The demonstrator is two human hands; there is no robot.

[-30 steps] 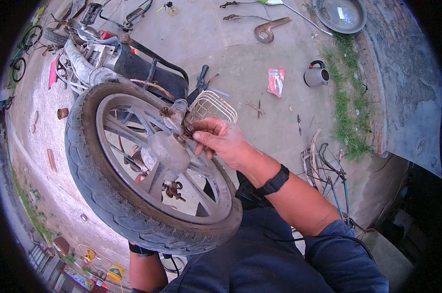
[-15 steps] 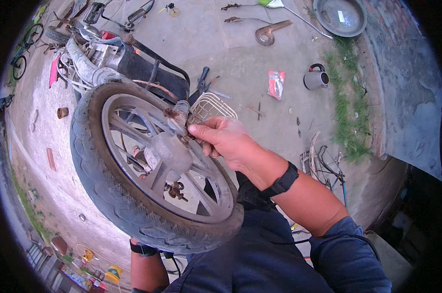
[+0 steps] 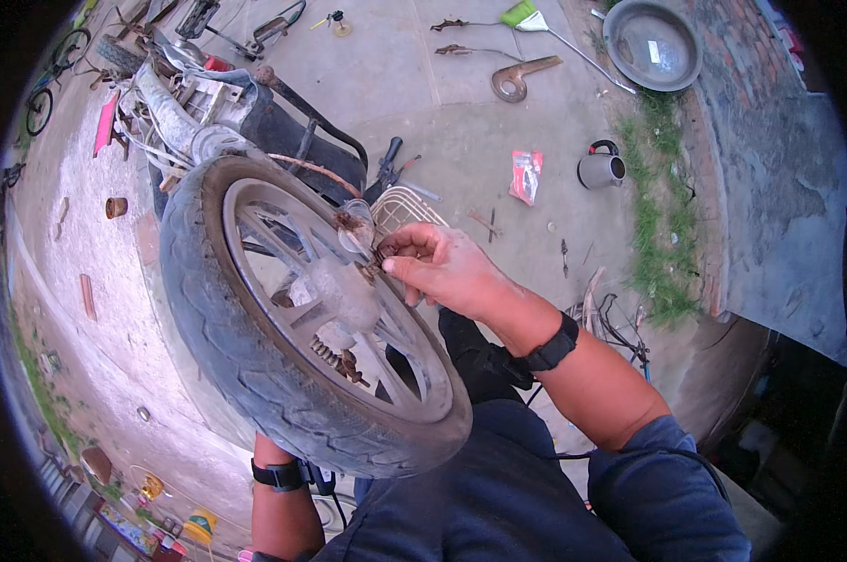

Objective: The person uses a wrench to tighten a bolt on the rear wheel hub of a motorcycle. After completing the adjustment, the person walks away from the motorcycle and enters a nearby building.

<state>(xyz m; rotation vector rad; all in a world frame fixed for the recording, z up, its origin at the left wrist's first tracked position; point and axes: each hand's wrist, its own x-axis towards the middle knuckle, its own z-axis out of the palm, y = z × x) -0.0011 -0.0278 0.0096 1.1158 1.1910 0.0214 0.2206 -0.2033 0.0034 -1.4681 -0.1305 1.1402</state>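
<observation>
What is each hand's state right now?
Left hand: hidden behind the spoked wheel; cannot tell.
Right hand: closed on a small rusty part beside the hub.

The wheel (image 3: 334, 304) bars the way left of the right hand (image 3: 447, 270); beyond, floor (image 3: 562, 178) lies open between packet (image 3: 526, 178) and jug (image 3: 598, 172).

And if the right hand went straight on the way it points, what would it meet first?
Likely the rusty metal part beside the wheel hub, though depth there is hard to judge.
</observation>
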